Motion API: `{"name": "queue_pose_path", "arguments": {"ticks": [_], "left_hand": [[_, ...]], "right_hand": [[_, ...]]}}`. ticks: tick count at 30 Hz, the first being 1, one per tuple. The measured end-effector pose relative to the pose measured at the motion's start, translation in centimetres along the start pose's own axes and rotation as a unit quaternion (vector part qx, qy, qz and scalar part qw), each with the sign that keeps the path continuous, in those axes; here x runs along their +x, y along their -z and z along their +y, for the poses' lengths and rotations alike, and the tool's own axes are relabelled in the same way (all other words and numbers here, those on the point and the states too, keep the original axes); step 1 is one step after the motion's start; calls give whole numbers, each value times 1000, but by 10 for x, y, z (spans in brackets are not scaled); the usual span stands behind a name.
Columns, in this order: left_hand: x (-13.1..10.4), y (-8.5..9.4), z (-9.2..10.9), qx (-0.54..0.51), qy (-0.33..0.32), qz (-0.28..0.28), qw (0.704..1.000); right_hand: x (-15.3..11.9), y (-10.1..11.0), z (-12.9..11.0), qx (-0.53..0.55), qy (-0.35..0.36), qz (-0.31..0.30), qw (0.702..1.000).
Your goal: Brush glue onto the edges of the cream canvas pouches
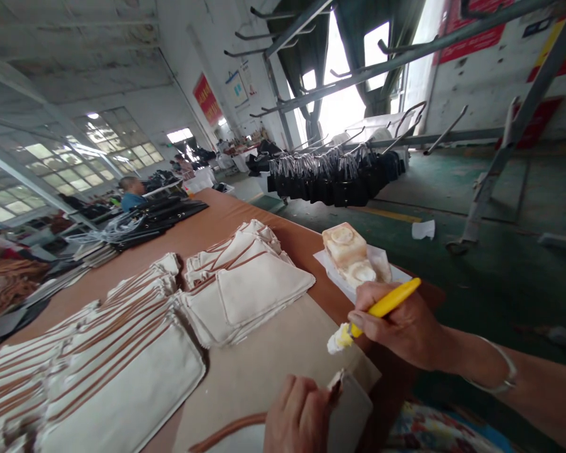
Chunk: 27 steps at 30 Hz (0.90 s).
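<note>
1 yellow brush (390, 301) — in right hand (408, 327)

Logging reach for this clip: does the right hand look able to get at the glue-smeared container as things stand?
Probably yes: the right hand, its grip on the yellow brush, is just beside the container, with nothing visible between them.

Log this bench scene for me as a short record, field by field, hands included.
right hand: holds yellow-handled brush, white-coated tip
left hand: on a pale piece with a dark, rough edge
work surface: tan sheet on brown-covered table
container: off-white, stained, beyond the right hand
stacks: cream pieces, brown edging
background: metal rack; dark items hanging
</note>
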<state>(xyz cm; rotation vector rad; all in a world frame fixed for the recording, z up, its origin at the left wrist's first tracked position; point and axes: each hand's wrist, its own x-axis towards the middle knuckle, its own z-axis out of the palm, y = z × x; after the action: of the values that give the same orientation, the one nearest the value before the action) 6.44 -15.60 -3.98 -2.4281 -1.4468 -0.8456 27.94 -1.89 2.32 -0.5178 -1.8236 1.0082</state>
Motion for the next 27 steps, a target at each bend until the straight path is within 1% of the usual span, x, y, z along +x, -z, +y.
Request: {"name": "queue_pose_path", "arguments": {"ticks": [2, 3, 6, 8, 10, 11, 12, 15, 16, 17, 20, 21, 22, 24, 25, 26, 27], "left_hand": [[1, 1, 6, 32, -14, 5, 999], [2, 1, 8, 41, -20, 17, 999], [1, 2, 13, 40, -54, 45, 997], [0, 5, 14, 28, -65, 35, 997], [-1, 8, 16, 22, -56, 4, 998], [-2, 9, 16, 23, -57, 1, 998], [-2, 9, 17, 24, -62, 4, 998], [-2, 8, 17, 25, -71, 14, 997], [-2, 7, 17, 24, -71, 18, 997], [-3, 6, 16, 22, -67, 18, 997], [-6, 6, 15, 20, -41, 16, 999], [-6, 7, 16, 21, -29, 14, 999], [-7, 7, 17, 21, -18, 13, 1000], [-7, 7, 20, 21, 11, 8, 1000], [-7, 6, 22, 21, 26, 1, 999], [-6, 4, 23, 24, 42, -4, 999], [-6, 1, 22, 29, 59, -10, 998]], "right_hand": [[1, -2, -2, 20, -28, -44, 998], [1, -3, -3, 28, -36, -70, 997], [0, -5, -2, 55, -57, -146, 986], [0, -3, 0, 89, -71, -195, 974], [1, 2, 1, 129, -82, -228, 961], [2, 5, 2, 144, -84, -229, 959], [3, 8, 2, 149, -84, -217, 961], [6, 10, 2, 116, -73, -147, 980], [6, 9, 1, 105, -72, -140, 982], [6, 8, 1, 100, -75, -150, 981], [2, 5, 2, 119, -89, -216, 965], [0, 6, 3, 128, -92, -221, 962], [-2, 6, 4, 133, -93, -208, 965], [-7, 8, 8, 121, -92, -148, 977], [-10, 9, 12, 98, -92, -123, 983], [-12, 9, 16, 79, -92, -120, 985], [-15, 9, 20, 69, -100, -145, 982]]}}
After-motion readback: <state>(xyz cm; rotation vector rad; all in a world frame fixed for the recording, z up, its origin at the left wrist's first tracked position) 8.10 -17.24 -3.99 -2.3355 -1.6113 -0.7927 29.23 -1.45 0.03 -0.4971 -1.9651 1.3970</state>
